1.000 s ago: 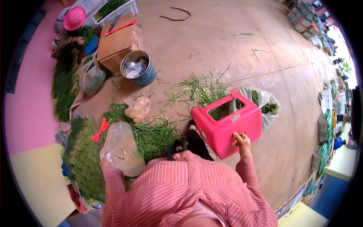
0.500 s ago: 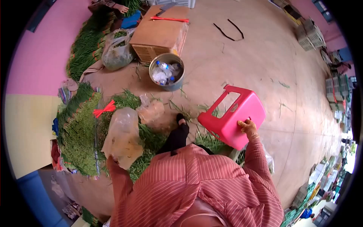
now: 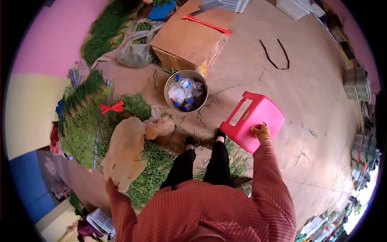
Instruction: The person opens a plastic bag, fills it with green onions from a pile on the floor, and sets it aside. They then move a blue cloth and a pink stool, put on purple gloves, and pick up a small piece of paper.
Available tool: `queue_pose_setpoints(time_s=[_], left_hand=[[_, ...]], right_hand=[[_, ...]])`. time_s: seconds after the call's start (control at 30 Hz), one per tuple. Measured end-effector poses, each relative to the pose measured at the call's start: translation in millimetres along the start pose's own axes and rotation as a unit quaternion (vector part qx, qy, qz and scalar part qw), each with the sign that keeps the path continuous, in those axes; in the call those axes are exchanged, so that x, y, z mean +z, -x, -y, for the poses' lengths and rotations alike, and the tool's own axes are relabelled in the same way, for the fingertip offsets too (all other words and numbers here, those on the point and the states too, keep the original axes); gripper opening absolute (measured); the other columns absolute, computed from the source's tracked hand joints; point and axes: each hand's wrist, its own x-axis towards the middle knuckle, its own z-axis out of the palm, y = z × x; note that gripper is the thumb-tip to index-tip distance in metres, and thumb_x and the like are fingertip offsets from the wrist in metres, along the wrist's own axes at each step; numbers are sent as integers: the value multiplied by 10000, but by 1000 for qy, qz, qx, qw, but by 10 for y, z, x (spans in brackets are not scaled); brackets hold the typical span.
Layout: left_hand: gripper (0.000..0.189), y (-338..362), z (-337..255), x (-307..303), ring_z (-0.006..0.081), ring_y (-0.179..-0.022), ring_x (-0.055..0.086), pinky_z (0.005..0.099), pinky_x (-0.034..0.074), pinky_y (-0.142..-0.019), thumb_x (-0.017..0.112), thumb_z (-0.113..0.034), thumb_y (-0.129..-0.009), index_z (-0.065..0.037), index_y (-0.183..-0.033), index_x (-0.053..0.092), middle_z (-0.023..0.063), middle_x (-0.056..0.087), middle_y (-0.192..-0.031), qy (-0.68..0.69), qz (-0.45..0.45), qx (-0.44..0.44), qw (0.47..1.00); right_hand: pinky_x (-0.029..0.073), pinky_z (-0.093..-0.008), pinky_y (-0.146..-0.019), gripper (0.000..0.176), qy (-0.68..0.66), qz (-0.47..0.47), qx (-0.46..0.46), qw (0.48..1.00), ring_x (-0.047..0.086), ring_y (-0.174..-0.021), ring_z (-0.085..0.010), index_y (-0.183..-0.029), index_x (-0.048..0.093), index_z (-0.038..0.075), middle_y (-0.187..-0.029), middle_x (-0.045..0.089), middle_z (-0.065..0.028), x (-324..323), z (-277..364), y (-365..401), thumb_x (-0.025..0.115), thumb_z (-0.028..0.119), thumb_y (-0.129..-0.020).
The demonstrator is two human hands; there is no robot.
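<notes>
My right hand (image 3: 261,132), in a yellowish glove, grips the pink plastic stool (image 3: 254,121) through the hole in its seat. The stool is tipped on its side, its seat toward me. On the left, my left hand (image 3: 113,184) holds the bottom edge of a translucent yellowish plastic bag (image 3: 125,151), and its fingers are mostly hidden. Cut green stalks (image 3: 155,173) lie under the bag and around my feet. Beside the bag sits a smaller clear bag (image 3: 160,125). Red ties (image 3: 112,107) rest on the greens next to it.
A round bucket (image 3: 206,97) of plastic bottles stands ahead of my feet. Behind it is a crate with a brown board (image 3: 193,32), bearing a knife (image 3: 207,7) and red ties. Bundled greens (image 3: 82,125) line the left. A black strap (image 3: 275,64) lies on the floor.
The view has shifted, and both my feet now show. The bucket and crate appear further right. My hands still hold the bag and the stool.
</notes>
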Motion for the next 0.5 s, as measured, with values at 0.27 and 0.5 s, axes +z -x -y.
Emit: queue_pose_setpoints(time_s=[0.27,0.5], left_hand=[[145,1073,405,203,107,-462,494,219,349,-305,566,-266,-787,-158,-880,540,1,553,-687,30,-49,74,996],[144,1587,688,195,127,-646,562,274,468,-526,539,-228,-820,-114,-898,578,17,599,-799,78,46,90,992]], right_hand=[[419,-271,-492,275,100,7,1,995,499,-513,-119,-810,605,11,-633,571,-32,492,-96,-1807,717,237,-700],[432,-303,-508,383,217,77,-95,969,542,-550,-174,-925,548,19,-679,588,-61,1050,-1001,-2837,706,285,-701]])
